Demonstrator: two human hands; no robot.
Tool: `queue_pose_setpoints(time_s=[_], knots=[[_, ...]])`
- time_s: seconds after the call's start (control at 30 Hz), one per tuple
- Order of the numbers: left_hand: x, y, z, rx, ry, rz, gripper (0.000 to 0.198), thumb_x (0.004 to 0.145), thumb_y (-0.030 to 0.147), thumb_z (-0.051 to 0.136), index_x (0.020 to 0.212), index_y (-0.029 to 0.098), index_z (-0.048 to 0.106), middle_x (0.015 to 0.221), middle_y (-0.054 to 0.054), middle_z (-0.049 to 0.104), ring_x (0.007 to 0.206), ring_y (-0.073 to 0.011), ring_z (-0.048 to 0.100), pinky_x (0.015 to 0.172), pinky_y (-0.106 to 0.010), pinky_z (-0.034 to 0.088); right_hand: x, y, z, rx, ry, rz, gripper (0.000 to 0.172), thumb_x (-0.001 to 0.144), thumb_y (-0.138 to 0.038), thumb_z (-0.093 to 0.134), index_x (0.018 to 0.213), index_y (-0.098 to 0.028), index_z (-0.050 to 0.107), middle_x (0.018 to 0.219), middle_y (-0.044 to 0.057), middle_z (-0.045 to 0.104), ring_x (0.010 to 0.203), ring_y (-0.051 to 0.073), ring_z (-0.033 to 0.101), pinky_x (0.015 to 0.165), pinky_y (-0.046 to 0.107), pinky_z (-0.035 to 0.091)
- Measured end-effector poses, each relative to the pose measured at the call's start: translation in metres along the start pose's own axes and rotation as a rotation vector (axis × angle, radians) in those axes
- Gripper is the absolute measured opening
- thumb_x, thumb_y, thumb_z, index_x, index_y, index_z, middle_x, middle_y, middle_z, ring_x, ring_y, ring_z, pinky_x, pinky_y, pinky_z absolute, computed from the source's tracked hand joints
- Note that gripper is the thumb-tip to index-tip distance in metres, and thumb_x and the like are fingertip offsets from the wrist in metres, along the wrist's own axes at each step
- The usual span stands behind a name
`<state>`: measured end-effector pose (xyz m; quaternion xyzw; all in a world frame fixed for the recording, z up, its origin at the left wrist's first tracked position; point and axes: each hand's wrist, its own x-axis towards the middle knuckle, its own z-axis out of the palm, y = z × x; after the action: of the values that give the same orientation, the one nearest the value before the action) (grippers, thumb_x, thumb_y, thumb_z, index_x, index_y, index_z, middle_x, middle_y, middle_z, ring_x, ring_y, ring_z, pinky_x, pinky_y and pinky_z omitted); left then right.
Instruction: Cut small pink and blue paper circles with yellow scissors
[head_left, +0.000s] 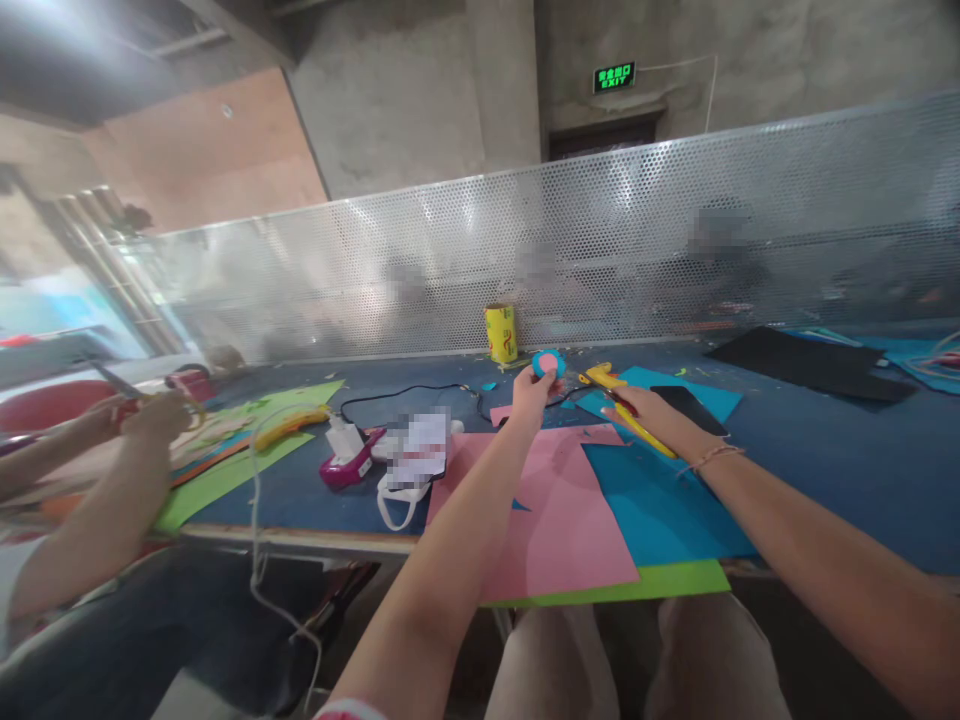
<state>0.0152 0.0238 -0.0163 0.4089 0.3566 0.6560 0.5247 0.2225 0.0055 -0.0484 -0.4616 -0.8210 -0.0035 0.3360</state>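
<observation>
My left hand [531, 396] is raised over the table with its fingers pinched on a small round blue paper flower [548, 364] that has a pink centre. My right hand [651, 415] is wrapped around a yellow glue gun [646, 434], whose front end points toward the flower without touching it. Beneath my arms lie a pink paper sheet [559, 520], a blue sheet [667, 510] and the edge of a green sheet [660, 580]. A dark phone [688, 408] rests just beyond my right hand.
At left, another person's hands [154, 415] hold scissors [112, 380] over coloured papers. A magenta power socket [345, 468] with a white plug, a phone [418, 450], a yellow can [501, 333] and black paper [802, 362] occupy the table. A perforated metal screen [450, 260] borders its back.
</observation>
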Motion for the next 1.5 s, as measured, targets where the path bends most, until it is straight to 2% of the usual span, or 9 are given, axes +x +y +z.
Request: queue_pose_setpoints(time_s=[0.13, 0.33, 0.5, 0.63, 0.77, 1.03, 1.23, 1.37, 1.5], knots=[[-0.001, 0.000, 0.000, 0.082, -0.038, 0.023, 0.012, 0.072, 0.016, 0.070, 0.075, 0.016, 0.059, 0.063, 0.004, 0.055, 0.054, -0.0071, 0.054, 0.064, -0.023, 0.053, 0.000, -0.012, -0.006, -0.005, -0.059, -0.003, 0.027, 0.086, -0.045, 0.055, 0.079, -0.020, 0.063, 0.078, 0.008, 0.066, 0.071, 0.023, 0.062, 0.063, 0.032, 0.047], [-0.002, -0.002, -0.002, 0.161, -0.088, 0.080, 0.014, 0.071, 0.024, 0.071, 0.075, 0.017, 0.059, 0.059, 0.005, 0.051, 0.056, -0.0076, 0.052, 0.055, -0.019, 0.049, -0.003, -0.024, -0.014, 0.007, -0.070, 0.035, 0.025, 0.085, -0.042, 0.059, 0.086, -0.019, 0.069, 0.086, 0.011, 0.071, 0.077, 0.025, 0.066, 0.064, 0.031, 0.047], [-0.004, -0.001, -0.001, 0.180, -0.128, 0.109, 0.015, 0.073, 0.024, 0.072, 0.078, 0.017, 0.059, 0.064, 0.003, 0.055, 0.059, -0.0091, 0.056, 0.057, -0.021, 0.052, -0.004, -0.025, -0.015, -0.008, -0.128, 0.065, 0.030, 0.086, -0.046, 0.056, 0.081, -0.019, 0.067, 0.077, 0.009, 0.070, 0.072, 0.024, 0.065, 0.060, 0.030, 0.044], [-0.007, 0.001, 0.000, 0.202, -0.141, 0.105, 0.006, 0.079, 0.019, 0.064, 0.080, 0.016, 0.059, 0.069, 0.001, 0.061, 0.060, -0.0109, 0.060, 0.060, -0.025, 0.054, -0.004, -0.024, -0.016, -0.007, -0.094, 0.060, 0.029, 0.084, -0.048, 0.057, 0.073, -0.021, 0.064, 0.069, 0.006, 0.067, 0.067, 0.022, 0.064, 0.057, 0.029, 0.043], [-0.005, 0.000, 0.001, 0.220, -0.134, 0.114, 0.009, 0.079, 0.021, 0.065, 0.078, 0.017, 0.058, 0.065, 0.002, 0.061, 0.058, -0.0114, 0.060, 0.064, -0.027, 0.055, -0.004, -0.025, -0.016, 0.005, -0.083, 0.066, 0.031, 0.083, -0.048, 0.057, 0.068, -0.021, 0.061, 0.063, 0.005, 0.063, 0.061, 0.021, 0.061, 0.056, 0.028, 0.042], [-0.003, -0.003, 0.000, 0.246, -0.157, 0.140, 0.014, 0.076, 0.025, 0.069, 0.075, 0.018, 0.057, 0.063, 0.003, 0.060, 0.058, -0.0115, 0.061, 0.064, -0.027, 0.054, -0.004, -0.027, -0.014, 0.027, -0.092, 0.109, 0.030, 0.083, -0.046, 0.057, 0.069, -0.021, 0.064, 0.064, 0.005, 0.064, 0.063, 0.021, 0.062, 0.059, 0.030, 0.043], [-0.003, -0.004, 0.000, 0.253, -0.179, 0.162, 0.014, 0.076, 0.021, 0.069, 0.074, 0.018, 0.055, 0.062, 0.003, 0.060, 0.058, -0.0119, 0.061, 0.064, -0.028, 0.054, -0.005, -0.027, -0.014, -0.017, -0.105, 0.091, 0.030, 0.086, -0.044, 0.056, 0.070, -0.020, 0.062, 0.064, 0.005, 0.064, 0.061, 0.019, 0.060, 0.057, 0.027, 0.041], [-0.002, -0.004, -0.002, 0.284, -0.166, 0.192, 0.013, 0.078, 0.019, 0.066, 0.075, 0.019, 0.053, 0.061, 0.003, 0.059, 0.059, -0.0124, 0.061, 0.064, -0.027, 0.054, -0.004, -0.027, -0.017, -0.074, -0.096, 0.052, 0.029, 0.086, -0.044, 0.056, 0.073, -0.020, 0.064, 0.070, 0.007, 0.066, 0.064, 0.020, 0.060, 0.057, 0.027, 0.041], [-0.002, -0.004, -0.002, 0.276, -0.176, 0.185, 0.012, 0.077, 0.020, 0.067, 0.077, 0.019, 0.055, 0.064, 0.002, 0.060, 0.061, -0.0125, 0.061, 0.067, -0.028, 0.055, -0.004, -0.030, -0.020, -0.107, -0.084, 0.082, 0.026, 0.084, -0.044, 0.060, 0.078, -0.019, 0.066, 0.074, 0.009, 0.068, 0.067, 0.022, 0.061, 0.058, 0.028, 0.041]])
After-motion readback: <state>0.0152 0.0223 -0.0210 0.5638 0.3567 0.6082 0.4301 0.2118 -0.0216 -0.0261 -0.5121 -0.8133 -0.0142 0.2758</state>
